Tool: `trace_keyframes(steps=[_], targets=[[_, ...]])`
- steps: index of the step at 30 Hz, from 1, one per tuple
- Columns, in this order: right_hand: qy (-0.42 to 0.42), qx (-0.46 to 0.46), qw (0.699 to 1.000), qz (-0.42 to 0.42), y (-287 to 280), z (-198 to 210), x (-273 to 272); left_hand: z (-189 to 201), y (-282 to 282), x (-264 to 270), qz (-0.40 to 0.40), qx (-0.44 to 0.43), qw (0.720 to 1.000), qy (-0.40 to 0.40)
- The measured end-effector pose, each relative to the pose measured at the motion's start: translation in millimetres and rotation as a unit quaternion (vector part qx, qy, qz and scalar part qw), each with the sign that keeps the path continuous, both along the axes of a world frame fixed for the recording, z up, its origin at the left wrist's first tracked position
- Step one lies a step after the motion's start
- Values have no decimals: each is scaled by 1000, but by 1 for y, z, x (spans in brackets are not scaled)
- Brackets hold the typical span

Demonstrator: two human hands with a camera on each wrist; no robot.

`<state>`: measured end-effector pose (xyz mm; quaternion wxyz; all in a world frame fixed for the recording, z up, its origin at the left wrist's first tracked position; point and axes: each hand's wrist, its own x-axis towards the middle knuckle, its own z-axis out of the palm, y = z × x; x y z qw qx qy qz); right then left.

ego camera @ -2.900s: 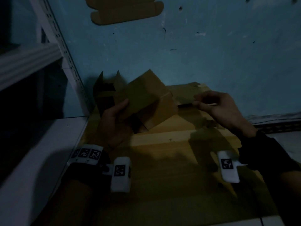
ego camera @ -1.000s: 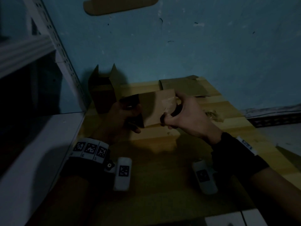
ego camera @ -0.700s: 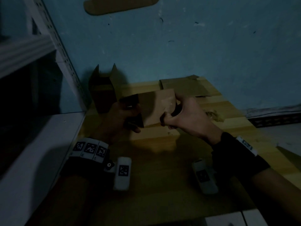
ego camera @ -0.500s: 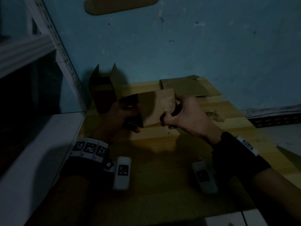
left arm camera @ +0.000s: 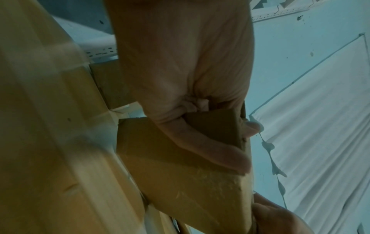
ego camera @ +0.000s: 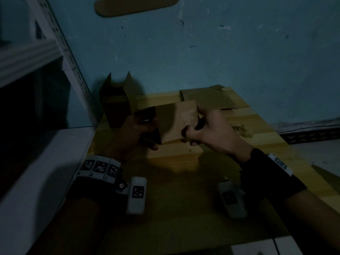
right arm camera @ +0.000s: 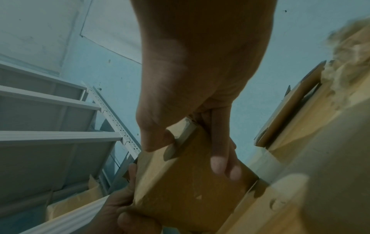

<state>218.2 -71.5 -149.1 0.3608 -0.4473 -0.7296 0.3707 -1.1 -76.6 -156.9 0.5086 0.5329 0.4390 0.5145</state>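
Observation:
I hold a small brown cardboard box (ego camera: 173, 122) with both hands just above the wooden table (ego camera: 184, 208). My left hand (ego camera: 139, 129) grips its dark left end, thumb on the near side; the left wrist view shows the left hand (left arm camera: 190, 79) with fingers curled round an edge of the box (left arm camera: 180, 174). My right hand (ego camera: 207, 131) grips the right end. In the right wrist view the right hand (right arm camera: 200, 79) has its thumb on a pale strip (right arm camera: 186, 131) at the edge of the box (right arm camera: 190, 182), fingers under it.
An open cardboard box (ego camera: 116, 103) stands at the table's back left corner. A flattened carton (ego camera: 206, 98) lies against the blue wall, with crumpled scraps (ego camera: 241, 129) to the right. A white metal rack (ego camera: 60, 43) and its shelf (ego camera: 36, 172) border the left.
About three seconds ago the box was tilted with flaps loose and my right hand was off to the right. Now that hand grips the box's right end; over the last second hardly anything moved.

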Motion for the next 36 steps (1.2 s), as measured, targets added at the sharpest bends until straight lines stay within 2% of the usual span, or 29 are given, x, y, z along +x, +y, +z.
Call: trace_keyframes(steps=[6,10,12,16,20,30,36], targets=[[2,1,1000,-3,0,-1,1,0,0,0,7,1,1000,10],[40,-10,999,13,0,1,8,4,-1,-2,6,2,1000,5],[52,-8,999,-8,4,1,13,4,0,-3,8,-4,1000,0],[31,127,987,-89,7,0,17,6,-2,-1,2,-6,1000,-6],[51,143,988,-37,8,-1,17,7,-2,-1,7,2,1000,-1],[-57,199,978,-34,7,-3,14,6,0,5,43,-20,999,1],[-55,190,980,-12,10,-7,13,7,2,6,48,-23,999,10]])
